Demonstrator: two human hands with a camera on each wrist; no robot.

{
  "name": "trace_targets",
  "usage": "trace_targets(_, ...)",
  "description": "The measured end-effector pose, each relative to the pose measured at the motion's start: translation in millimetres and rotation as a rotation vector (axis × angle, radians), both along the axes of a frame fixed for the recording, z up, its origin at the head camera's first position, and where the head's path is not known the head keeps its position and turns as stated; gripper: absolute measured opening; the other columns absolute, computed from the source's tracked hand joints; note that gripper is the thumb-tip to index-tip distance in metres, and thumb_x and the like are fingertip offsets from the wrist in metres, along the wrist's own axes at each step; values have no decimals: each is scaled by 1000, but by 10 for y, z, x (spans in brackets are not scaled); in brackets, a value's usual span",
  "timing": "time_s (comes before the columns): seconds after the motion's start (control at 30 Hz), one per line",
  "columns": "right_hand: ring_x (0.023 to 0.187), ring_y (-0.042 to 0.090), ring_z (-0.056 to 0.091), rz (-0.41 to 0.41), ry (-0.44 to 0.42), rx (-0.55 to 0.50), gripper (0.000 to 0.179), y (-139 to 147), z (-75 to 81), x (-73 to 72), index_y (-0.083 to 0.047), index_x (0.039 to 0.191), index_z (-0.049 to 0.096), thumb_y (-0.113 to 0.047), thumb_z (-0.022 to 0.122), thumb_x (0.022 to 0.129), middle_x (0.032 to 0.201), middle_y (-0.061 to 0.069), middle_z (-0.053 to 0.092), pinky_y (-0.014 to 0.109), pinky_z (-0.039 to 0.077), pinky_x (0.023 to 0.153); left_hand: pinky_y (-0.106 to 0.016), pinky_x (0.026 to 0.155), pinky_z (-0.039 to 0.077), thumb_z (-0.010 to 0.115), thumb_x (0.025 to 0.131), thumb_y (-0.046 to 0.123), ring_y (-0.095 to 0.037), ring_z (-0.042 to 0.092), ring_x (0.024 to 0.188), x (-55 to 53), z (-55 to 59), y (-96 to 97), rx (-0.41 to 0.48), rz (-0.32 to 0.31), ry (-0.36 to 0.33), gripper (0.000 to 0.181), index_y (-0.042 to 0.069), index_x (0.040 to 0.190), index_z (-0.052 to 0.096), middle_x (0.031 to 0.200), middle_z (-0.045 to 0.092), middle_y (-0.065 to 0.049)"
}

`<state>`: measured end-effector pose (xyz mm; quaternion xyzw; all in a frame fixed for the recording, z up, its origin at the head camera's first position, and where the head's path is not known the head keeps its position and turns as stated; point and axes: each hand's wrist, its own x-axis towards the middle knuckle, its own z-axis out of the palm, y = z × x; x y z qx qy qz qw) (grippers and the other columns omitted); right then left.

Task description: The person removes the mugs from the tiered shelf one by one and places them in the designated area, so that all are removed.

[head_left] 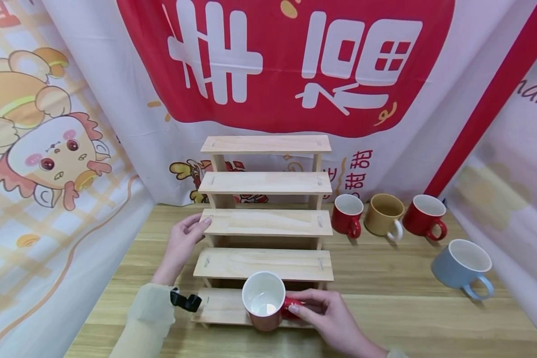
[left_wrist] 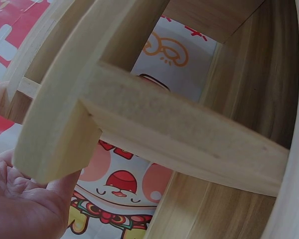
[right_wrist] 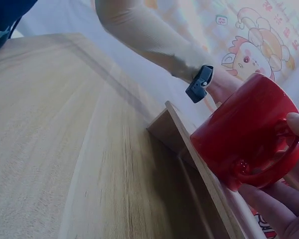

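Note:
A red mug (head_left: 265, 318) with a white inside is at the front of the lowest step of a tiered wooden shelf (head_left: 264, 223). By its red handle (right_wrist: 276, 167), my right hand (head_left: 322, 315) holds it, thumb on top. Whether the mug's base rests on the step or hangs just over it, I cannot tell. My left hand (head_left: 185, 243) grips the left end of the middle step, its thumb lying over the top. In the left wrist view that hand (left_wrist: 27, 199) is around the plank's end.
Right of the shelf stand a red mug (head_left: 348, 216), a tan mug (head_left: 382, 216) with a white handle, another red mug (head_left: 422, 219) and a light blue mug (head_left: 461, 266). A printed curtain (head_left: 143, 164) hangs behind and along both sides of the wood-grain table (head_left: 385, 298).

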<state>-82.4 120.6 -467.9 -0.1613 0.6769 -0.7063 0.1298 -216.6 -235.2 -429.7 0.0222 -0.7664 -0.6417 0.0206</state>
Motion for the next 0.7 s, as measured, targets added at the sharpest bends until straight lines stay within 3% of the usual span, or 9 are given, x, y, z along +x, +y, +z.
trace_targets(0.27,102,30,71,-11,-49,-19,25,-8,-27,15,-2,118,74,-13,74,96,114,13,74,38,60,83,-22,95,52,68,99,42,-16,61,117,-3,-1,0,-4,2,1,67,-1,147,49,139,59,-21)
trace_targets(0.7,101,27,71,-29,-19,-18,22,-21,-26,27,-2,114,75,-13,74,95,115,11,74,38,60,82,-21,94,53,68,99,41,-12,63,112,4,10,8,-6,4,3,67,-1,147,49,138,59,-22)
